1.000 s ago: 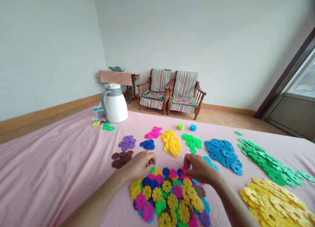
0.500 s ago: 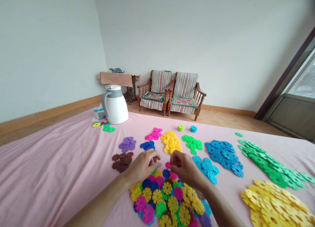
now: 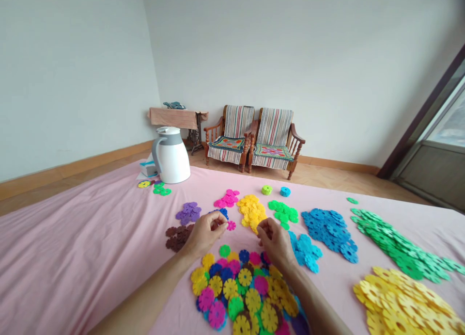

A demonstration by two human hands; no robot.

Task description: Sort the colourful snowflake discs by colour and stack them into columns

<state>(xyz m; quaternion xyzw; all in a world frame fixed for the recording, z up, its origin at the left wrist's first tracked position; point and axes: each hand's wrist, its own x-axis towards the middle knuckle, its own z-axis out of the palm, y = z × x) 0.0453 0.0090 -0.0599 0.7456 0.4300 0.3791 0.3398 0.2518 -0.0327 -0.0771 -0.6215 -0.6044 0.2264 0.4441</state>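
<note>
My left hand (image 3: 204, 233) is closed in a pinch on a pink flower-shaped disc (image 3: 231, 225), held just above the pink cloth (image 3: 90, 247) beside the small dark blue pile (image 3: 222, 212). My right hand (image 3: 275, 241) hovers with curled fingers near the front of the small yellow pile (image 3: 252, 210); nothing shows in it. Both forearms reach over a mixed heap of coloured discs (image 3: 243, 291) lying close to me. A lone green disc (image 3: 224, 250) lies at the heap's far edge, between my hands.
Sorted piles lie beyond: brown (image 3: 176, 236), purple (image 3: 189, 212), pink (image 3: 227, 198), bright green (image 3: 283, 211), blue (image 3: 329, 226), light blue (image 3: 304, 250). Big green (image 3: 395, 243) and yellow (image 3: 407, 301) piles are at the right. A white jug (image 3: 170, 155) stands far left; two wooden chairs (image 3: 254, 141) stand behind.
The pink disc went from my right fingers to my left. Both hands rose off the mixed heap and moved away from me, towards the sorted piles.
</note>
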